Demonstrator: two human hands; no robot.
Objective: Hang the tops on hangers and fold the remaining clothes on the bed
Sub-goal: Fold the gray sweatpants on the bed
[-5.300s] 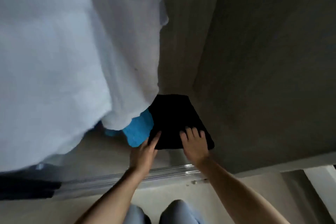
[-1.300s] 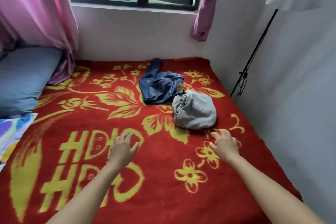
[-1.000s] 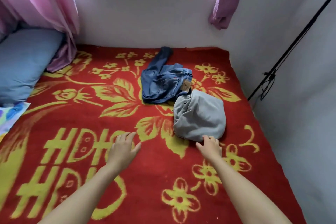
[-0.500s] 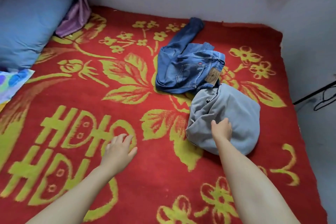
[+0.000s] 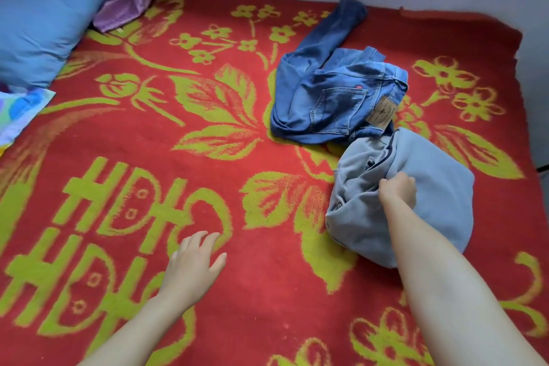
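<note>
My right hand (image 5: 398,191) is clenching, I think, a fold of the crumpled pale grey denim garment (image 5: 442,187), lying five o'clock of the rumpled blue jeans (image 5: 326,104). My left hand (image 5: 193,261) is hovering slack; I should be lifting before spreading flat.

fuzzy matt woven blanket (image 5: 208,291), faded denim jeans (image 5: 326,104), soft grey denim bundle (image 5: 439,187), smooth cloth pillow (image 5: 38,9).

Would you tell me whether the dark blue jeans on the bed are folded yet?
Not folded: the dark blue jeans lie bunched in a heap, with one leg trailing out loose.
</note>
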